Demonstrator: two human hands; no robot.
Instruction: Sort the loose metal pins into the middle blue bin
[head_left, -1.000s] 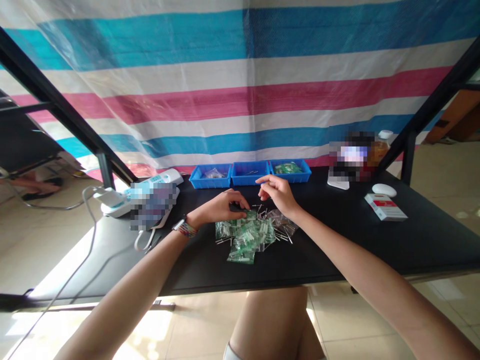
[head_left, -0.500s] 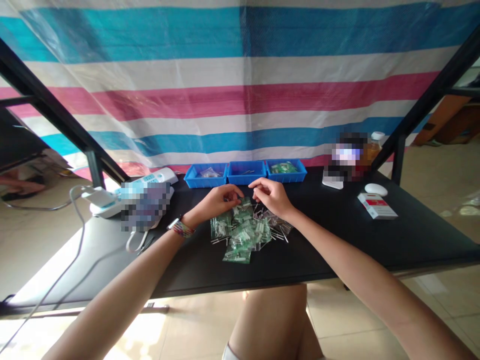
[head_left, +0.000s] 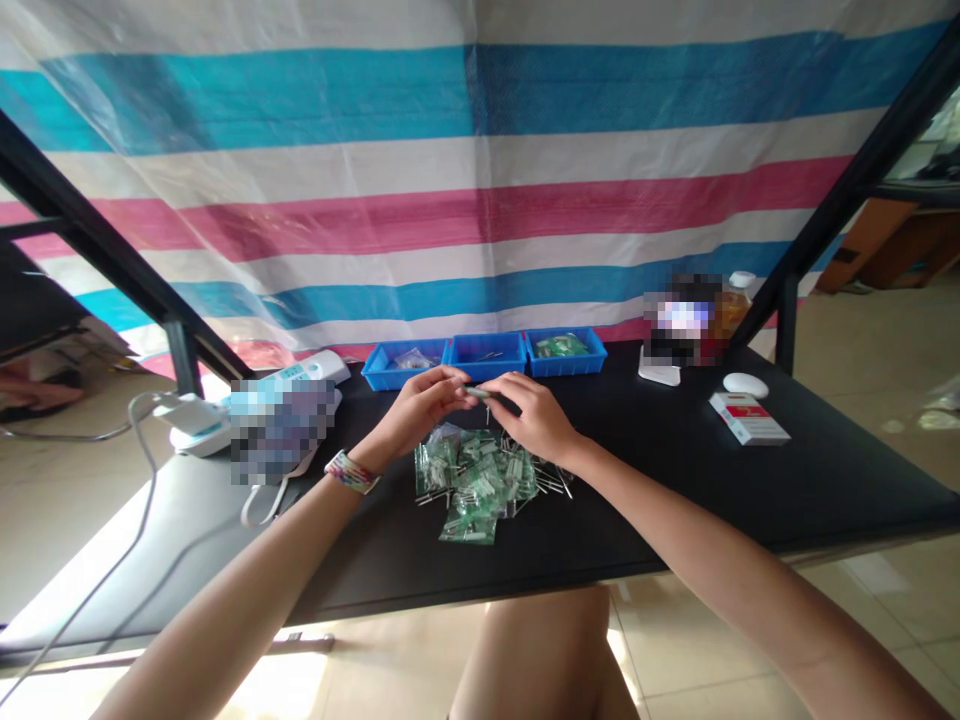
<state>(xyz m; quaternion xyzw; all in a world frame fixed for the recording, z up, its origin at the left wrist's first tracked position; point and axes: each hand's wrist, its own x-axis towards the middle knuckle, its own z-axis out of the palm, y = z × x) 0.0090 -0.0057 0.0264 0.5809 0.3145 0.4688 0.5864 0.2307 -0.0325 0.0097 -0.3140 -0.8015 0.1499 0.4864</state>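
Observation:
Above the back of the pile, my left hand (head_left: 420,408) and my right hand (head_left: 536,415) face each other, fingertips pinched on a small green plastic packet (head_left: 478,393). The packet lies edge-on, so its contents are hidden. On the black table beneath them is a heap of green clear packets (head_left: 474,488) with small white and metal pieces inside. Several thin metal rods (head_left: 553,478) stick out at the heap's right side. A short rod-like piece hangs or lies just below the packet; which one I cannot tell.
Three blue bins stand behind my hands: the left bin (head_left: 382,378) holds clear packets, the middle bin (head_left: 480,366) a few thin pieces, the right bin (head_left: 589,366) green packets. A power strip (head_left: 319,370) is left; a white-and-red box (head_left: 750,420) and white mouse (head_left: 745,385) are right.
My hands have come together from just above the heap and now pinch a green packet between them. The view has tilted slightly upward.

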